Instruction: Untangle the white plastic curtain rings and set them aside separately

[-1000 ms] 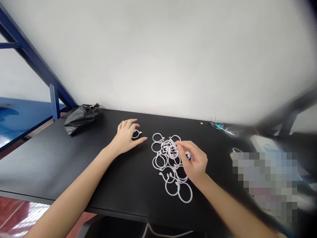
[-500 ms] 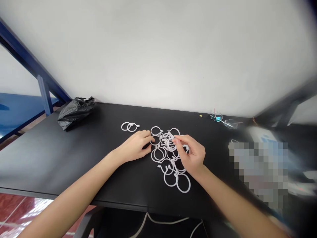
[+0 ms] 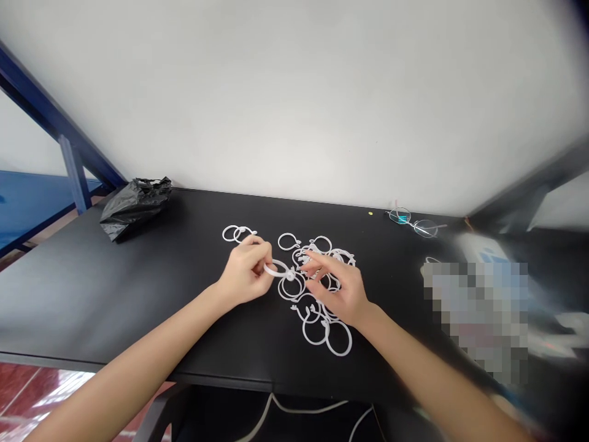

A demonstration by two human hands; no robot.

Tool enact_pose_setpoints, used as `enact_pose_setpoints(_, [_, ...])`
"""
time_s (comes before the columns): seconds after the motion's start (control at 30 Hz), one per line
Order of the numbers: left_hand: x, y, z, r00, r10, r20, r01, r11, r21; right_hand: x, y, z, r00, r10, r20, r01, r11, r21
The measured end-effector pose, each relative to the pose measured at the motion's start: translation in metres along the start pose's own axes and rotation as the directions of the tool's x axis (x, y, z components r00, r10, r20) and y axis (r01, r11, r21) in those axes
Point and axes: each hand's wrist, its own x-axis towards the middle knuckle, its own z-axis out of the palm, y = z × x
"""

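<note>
My left hand [image 3: 248, 270] pinches a white plastic curtain ring [image 3: 277, 268] by its left side, raised a little off the black table [image 3: 184, 319]. The ring's small eyelet points toward my right hand. With fingers apart, my right hand [image 3: 338, 285] hovers over a loose pile of several white rings [image 3: 315, 331] and partly hides them; whether its fingertips touch any ring I cannot tell. Two more rings [image 3: 237, 234] lie overlapping just behind my left hand, away from the pile.
A crumpled black plastic bag [image 3: 135, 205] sits at the back left. Eyeglasses [image 3: 411, 222] lie near the wall at the back right. A blurred, pixelated package [image 3: 478, 319] is on the right. Blue metal framing [image 3: 76, 175] stands at the left, and a white cable [image 3: 313, 410] hangs below the front edge.
My left hand has closed on a ring and drawn it slightly toward me and left, off the pile. My right hand has shifted a little left and its fingers have opened.
</note>
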Motion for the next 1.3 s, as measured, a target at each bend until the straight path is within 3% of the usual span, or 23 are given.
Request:
enact_pose_setpoints(0.07, [-0.002, 0.009, 0.005, 0.996, 0.090, -0.029, -0.091, 0.995, -0.039, -0.002, -0.002, 0.002, 0.993, -0.054, 0.102, 0.052, 0.998, 0.027])
enact_pose_setpoints(0.13, [-0.005, 0.016, 0.010, 0.984, 0.156, -0.090, -0.162, 0.985, -0.057, -0.003, -0.004, 0.006, 0.986, -0.104, 0.127, 0.101, 0.994, 0.031])
enact_pose_setpoints(0.37, [-0.005, 0.018, 0.011, 0.962, 0.216, -0.167, -0.220, 0.975, -0.005, -0.002, -0.014, 0.006, 0.993, -0.121, 0.013, 0.121, 0.992, 0.039])
enact_pose_setpoints(0.53, [-0.006, 0.017, 0.012, 0.961, 0.225, -0.159, -0.250, 0.955, -0.160, 0.001, -0.017, -0.001, 0.992, -0.118, -0.033, 0.119, 0.993, 0.009])
enact_pose_setpoints(0.67, [-0.007, 0.016, 0.014, 0.992, 0.129, -0.011, -0.129, 0.974, -0.184, -0.003, -0.015, 0.004, 0.985, -0.175, 0.008, 0.175, 0.985, 0.013])
enact_pose_setpoints(0.77, [-0.007, 0.016, 0.015, 0.988, 0.122, 0.091, -0.107, 0.983, -0.150, -0.007, -0.013, 0.010, 0.981, -0.192, 0.037, 0.192, 0.981, 0.006])
enact_pose_setpoints(1.07, [-0.007, 0.019, 0.013, 0.982, 0.168, -0.084, -0.171, 0.985, -0.026, -0.005, -0.021, 0.015, 0.982, -0.179, -0.060, 0.182, 0.982, 0.055])
enact_pose_setpoints(1.3, [-0.007, 0.020, 0.013, 0.970, 0.196, -0.145, -0.196, 0.980, 0.013, -0.004, -0.026, 0.018, 0.968, -0.226, -0.111, 0.233, 0.971, 0.056])
